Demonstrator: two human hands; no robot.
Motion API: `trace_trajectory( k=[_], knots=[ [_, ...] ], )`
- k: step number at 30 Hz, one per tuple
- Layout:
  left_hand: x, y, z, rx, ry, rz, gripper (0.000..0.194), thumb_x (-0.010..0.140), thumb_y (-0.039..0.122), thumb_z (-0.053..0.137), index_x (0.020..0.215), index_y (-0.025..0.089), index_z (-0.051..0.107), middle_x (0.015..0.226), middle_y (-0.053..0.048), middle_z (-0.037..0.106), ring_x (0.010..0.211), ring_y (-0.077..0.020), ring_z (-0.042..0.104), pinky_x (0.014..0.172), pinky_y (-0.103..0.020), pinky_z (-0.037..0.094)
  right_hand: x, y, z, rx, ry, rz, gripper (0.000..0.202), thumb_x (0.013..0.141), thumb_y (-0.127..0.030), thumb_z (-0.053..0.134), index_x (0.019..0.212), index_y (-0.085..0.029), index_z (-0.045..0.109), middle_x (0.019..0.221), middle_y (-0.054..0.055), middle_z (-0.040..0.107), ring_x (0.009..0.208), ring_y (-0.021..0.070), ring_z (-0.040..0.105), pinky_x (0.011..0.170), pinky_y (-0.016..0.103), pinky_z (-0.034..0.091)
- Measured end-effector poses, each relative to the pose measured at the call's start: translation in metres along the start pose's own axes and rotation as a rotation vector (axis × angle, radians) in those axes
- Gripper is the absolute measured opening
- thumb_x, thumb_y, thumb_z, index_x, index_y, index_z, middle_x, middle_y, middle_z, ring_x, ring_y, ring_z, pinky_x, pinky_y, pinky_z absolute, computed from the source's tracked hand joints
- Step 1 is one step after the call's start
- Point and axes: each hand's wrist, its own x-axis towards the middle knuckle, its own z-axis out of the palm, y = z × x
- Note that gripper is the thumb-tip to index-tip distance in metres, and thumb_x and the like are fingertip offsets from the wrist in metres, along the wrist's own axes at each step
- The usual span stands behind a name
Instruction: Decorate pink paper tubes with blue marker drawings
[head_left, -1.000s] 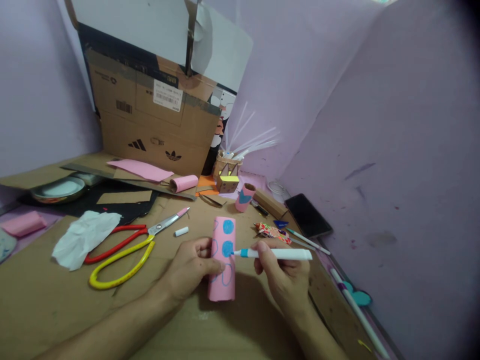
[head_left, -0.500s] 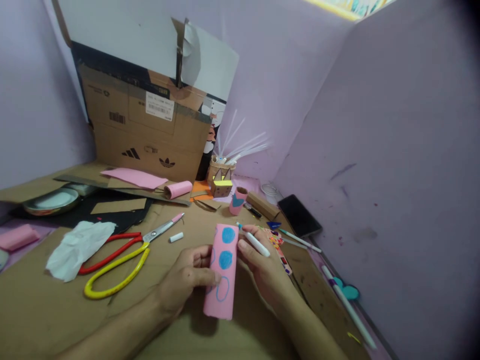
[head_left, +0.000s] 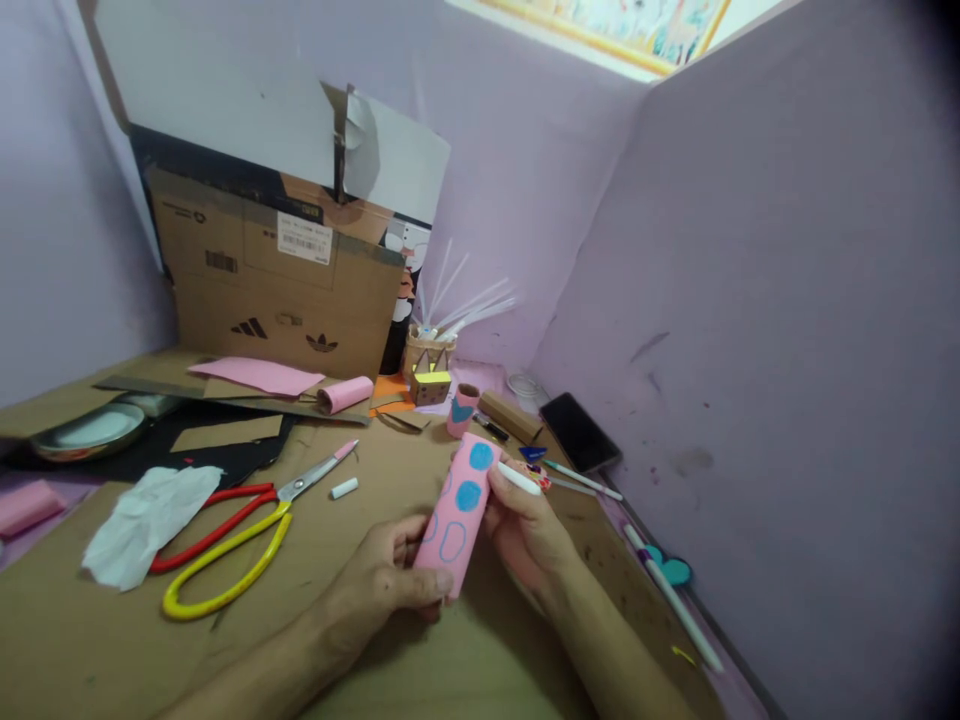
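My left hand (head_left: 390, 575) grips the lower end of a pink paper-covered tube (head_left: 460, 525), thumb across its face. Two filled blue ovals mark its upper part, and below them are blue oval outlines. In my right hand (head_left: 525, 530) is a white marker (head_left: 519, 478), held between thumb and fingers beside the tube's right edge; its tip is hidden. Those fingers also seem to rest against the tube. A white marker cap (head_left: 344, 488) lies on the cardboard to the left, near scissors (head_left: 296, 488) with red and yellow handles.
A crumpled white tissue (head_left: 150, 525) lies left of the scissors. Behind stand a large cardboard box (head_left: 277, 290), a pink roll (head_left: 346, 394), a small pink tube with a blue shape (head_left: 462, 412) and a little cardboard box with ears (head_left: 431, 386). A phone (head_left: 580, 432) is at the right wall.
The tube has tilted, its top leaning right, and my left hand has slid toward its lower end. The marker's visible tip has become hidden. The whole view has shifted a little.
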Motion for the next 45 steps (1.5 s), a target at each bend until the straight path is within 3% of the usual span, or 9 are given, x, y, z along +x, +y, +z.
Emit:
trace_trajectory(
  k=[9,13,17,21,23,26,31,45],
  knots=[
    [0.004,-0.006,0.002,0.045,0.053,-0.042,0.033,0.052,0.032,0.075,0.073,0.010,0.061,0.059,-0.005,0.065,0.049,-0.0128,0.056,0.047,-0.024,0.048,-0.001,0.003,0.003,-0.026,0.009,-0.005,0.027,0.066,-0.023,0.077,0.088,-0.019,0.062,0.079,0.000,0.070,0.066,0.0141,0.065,0.063,0.025,0.054],
    [0.004,-0.004,0.004,0.051,0.142,-0.070,0.030,0.054,0.033,0.073,0.069,0.011,0.059,0.054,-0.004,0.063,0.042,-0.0103,0.054,0.041,-0.021,0.044,0.003,0.004,0.001,-0.054,0.028,-0.018,0.028,0.066,-0.026,0.076,0.087,-0.020,0.059,0.079,0.000,0.071,0.067,0.0139,0.065,0.060,0.023,0.052],
    [0.007,-0.001,0.000,0.042,0.274,-0.091,0.032,0.053,0.030,0.073,0.074,0.011,0.058,0.055,-0.003,0.063,0.044,-0.0110,0.055,0.041,-0.021,0.045,0.006,-0.001,-0.004,-0.206,0.236,-0.205,0.036,0.067,-0.038,0.074,0.094,-0.020,0.060,0.080,0.005,0.073,0.071,0.0183,0.068,0.064,0.029,0.052],
    [0.010,-0.001,-0.005,0.017,0.355,-0.096,0.036,0.051,0.028,0.074,0.077,0.010,0.059,0.056,-0.003,0.064,0.047,-0.0119,0.056,0.042,-0.021,0.045,-0.002,-0.010,-0.005,-0.386,0.345,-0.393,0.038,0.076,-0.049,0.062,0.092,-0.015,0.066,0.059,0.002,0.067,0.051,0.0127,0.059,0.052,0.024,0.046],
    [0.012,-0.002,-0.006,0.004,0.366,-0.102,0.036,0.050,0.028,0.075,0.077,0.009,0.059,0.057,-0.004,0.064,0.047,-0.0123,0.057,0.041,-0.021,0.045,-0.008,-0.011,-0.003,-0.510,0.330,-0.487,0.036,0.079,-0.049,0.058,0.082,-0.015,0.069,0.050,-0.002,0.059,0.046,0.0109,0.052,0.049,0.023,0.042],
    [0.013,-0.003,-0.006,-0.012,0.371,-0.087,0.037,0.049,0.026,0.075,0.079,0.008,0.061,0.060,-0.004,0.064,0.050,-0.0127,0.058,0.043,-0.021,0.047,-0.017,-0.008,0.000,-0.730,0.208,-0.614,0.029,0.083,-0.041,0.057,0.075,-0.015,0.068,0.047,-0.003,0.053,0.047,0.0108,0.049,0.050,0.024,0.041],
    [0.013,-0.002,-0.006,-0.009,0.356,-0.092,0.036,0.050,0.026,0.075,0.079,0.009,0.063,0.063,-0.003,0.064,0.051,-0.0122,0.058,0.045,-0.021,0.047,-0.020,-0.001,0.001,-0.935,0.034,-0.657,0.018,0.086,-0.027,0.055,0.073,-0.018,0.062,0.051,-0.004,0.052,0.049,0.0105,0.050,0.049,0.022,0.040],
    [0.013,-0.001,-0.004,0.035,0.350,-0.092,0.033,0.054,0.025,0.073,0.081,0.010,0.062,0.065,-0.003,0.064,0.054,-0.0123,0.058,0.046,-0.021,0.046,-0.019,0.009,-0.010,-1.002,0.000,-0.623,0.015,0.086,-0.023,0.054,0.074,-0.018,0.061,0.057,-0.002,0.056,0.052,0.0119,0.053,0.051,0.023,0.041]
  ],
)
